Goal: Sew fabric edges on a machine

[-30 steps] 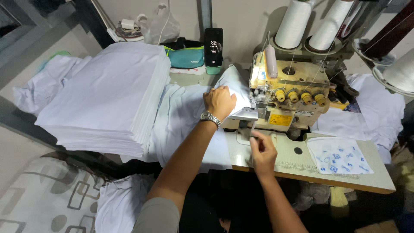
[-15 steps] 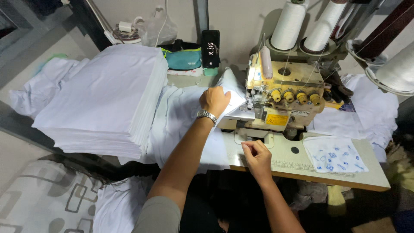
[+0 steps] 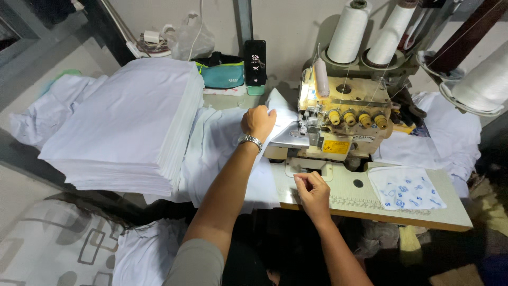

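Counted: two hands, one overlock sewing machine [image 3: 344, 127], three white thread cones, one tall stack of white cloth [image 3: 127, 122], one phone [image 3: 255, 66].

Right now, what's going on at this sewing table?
A person sits at an overlock sewing machine. The left hand grips a piece of white fabric beside the machine's left end. The right hand rests on the table in front of the machine, fingers pinched; whether it holds anything is unclear. A tall stack of folded white fabric lies to the left, and a blue-patterned cloth to the right.
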